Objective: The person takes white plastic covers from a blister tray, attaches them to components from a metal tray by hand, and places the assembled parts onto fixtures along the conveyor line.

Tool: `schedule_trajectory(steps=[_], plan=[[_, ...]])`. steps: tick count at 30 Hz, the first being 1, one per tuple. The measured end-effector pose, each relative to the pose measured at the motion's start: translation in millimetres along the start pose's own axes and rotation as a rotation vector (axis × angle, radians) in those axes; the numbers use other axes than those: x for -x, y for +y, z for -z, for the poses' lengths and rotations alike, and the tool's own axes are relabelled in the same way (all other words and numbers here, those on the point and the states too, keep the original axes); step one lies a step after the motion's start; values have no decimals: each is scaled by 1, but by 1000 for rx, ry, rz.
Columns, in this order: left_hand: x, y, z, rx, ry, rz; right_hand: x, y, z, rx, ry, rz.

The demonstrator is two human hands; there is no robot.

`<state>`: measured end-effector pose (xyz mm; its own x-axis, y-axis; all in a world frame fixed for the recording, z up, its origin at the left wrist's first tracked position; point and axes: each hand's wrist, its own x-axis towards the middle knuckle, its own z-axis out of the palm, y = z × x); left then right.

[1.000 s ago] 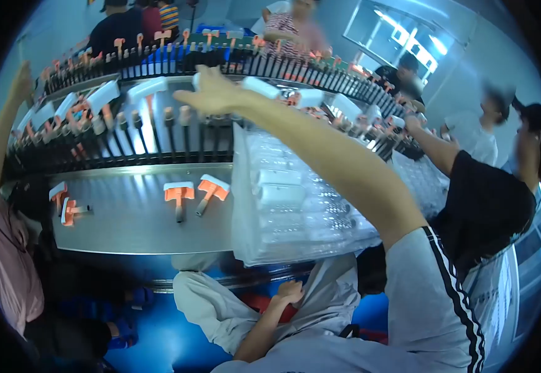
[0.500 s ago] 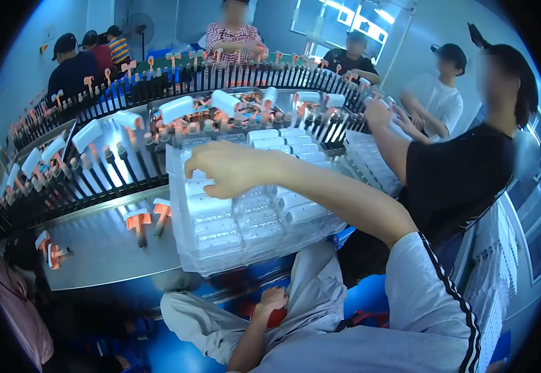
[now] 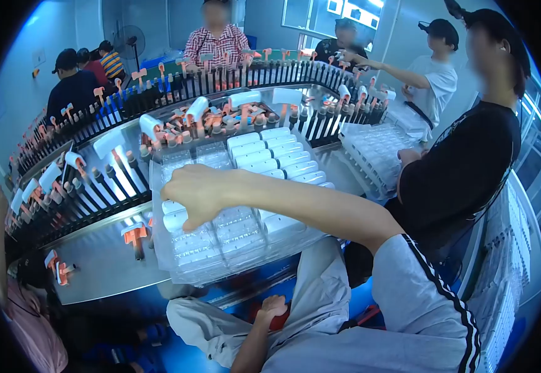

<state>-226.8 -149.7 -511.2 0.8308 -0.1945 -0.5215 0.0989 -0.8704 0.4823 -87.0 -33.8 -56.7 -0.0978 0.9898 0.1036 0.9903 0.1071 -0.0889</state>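
Observation:
My right hand [image 3: 199, 194] reaches in from the right, palm down, over a clear plastic tray [image 3: 239, 252]. Its thumb and fingers close round a white rounded piece [image 3: 175, 221] at the tray's left side; the fingertips are partly hidden. More white pieces [image 3: 281, 149] lie in rows in the tray's right half, while front pockets show only clear plastic. My left hand [image 3: 273, 305] rests in my lap, with fingers curled in and nothing visible in them.
Behind the tray runs a curved line of black posts [image 3: 112, 180], some topped by white and orange parts. Orange parts [image 3: 135, 236] lie on the metal table [image 3: 106, 273]. A person in black [image 3: 460, 161] stands right beside another tray [image 3: 376, 149]. Other people are farther back.
My right hand has come down from above the posts to the tray and closed round a white piece. The view has shifted. My left hand stays in my lap.

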Motion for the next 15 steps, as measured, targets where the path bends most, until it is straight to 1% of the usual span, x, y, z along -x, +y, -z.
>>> schedule_trajectory(steps=[1,2,4,7,8,10,11,13,15], plan=[[3,0,0,-12,-13,2,-1,3,-2,-35,54,52],[2,-3,-3,-19,-15,10,-1,6,2,-38,64,54],[1,-6,-9,0,-32,9,0,16,15,-222,11,18],[-2,-6,-14,-46,-76,28,12,37,31,-489,149,-15],[-3,-4,-13,-55,-82,26,16,46,33,-567,165,-22],[-3,-1,-14,-60,-68,46,26,59,30,-863,210,-24],[-5,-4,-17,-68,-75,46,37,59,40,-976,79,-79],[-11,-8,-20,-87,-116,36,50,62,38,-1261,140,-154],[-3,-3,-17,-58,-82,53,56,70,35,-1551,131,-149]])
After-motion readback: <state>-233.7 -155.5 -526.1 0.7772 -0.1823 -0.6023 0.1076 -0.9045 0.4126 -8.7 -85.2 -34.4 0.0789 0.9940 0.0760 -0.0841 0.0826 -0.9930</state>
